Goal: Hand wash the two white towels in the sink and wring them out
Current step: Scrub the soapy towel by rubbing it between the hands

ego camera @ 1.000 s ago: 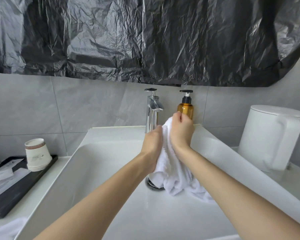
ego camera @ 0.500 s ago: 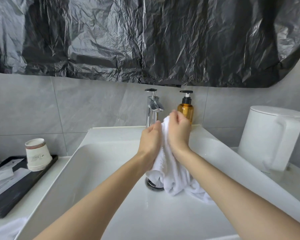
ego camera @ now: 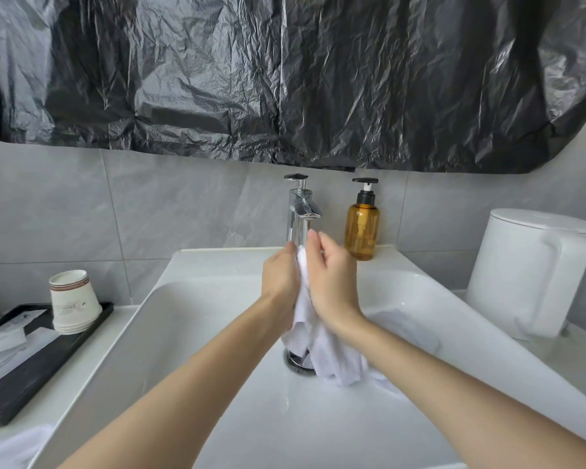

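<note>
A wet white towel (ego camera: 332,362) hangs between my two hands over the white sink (ego camera: 190,326), its lower end bunched on the basin floor beside the drain (ego camera: 296,359). My left hand (ego camera: 279,279) grips the towel's upper part from the left. My right hand (ego camera: 332,279) presses against the towel from the right, palm on the cloth, fingers raised and loosely curled. Both hands sit just below the chrome faucet (ego camera: 300,211). A second white cloth (ego camera: 11,448) shows at the bottom left corner, on the counter.
An amber soap pump bottle (ego camera: 362,228) stands on the sink's back ledge, right of the faucet. A white kettle (ego camera: 528,269) is on the right counter. Stacked paper cups (ego camera: 73,301) rest on a black tray (ego camera: 31,370) at left. Black plastic sheeting (ego camera: 285,79) covers the wall above.
Both hands have shifted left along the towel toward the faucet, rubbing it. The right hand's fingers have loosened from a closed grip to a looser press.
</note>
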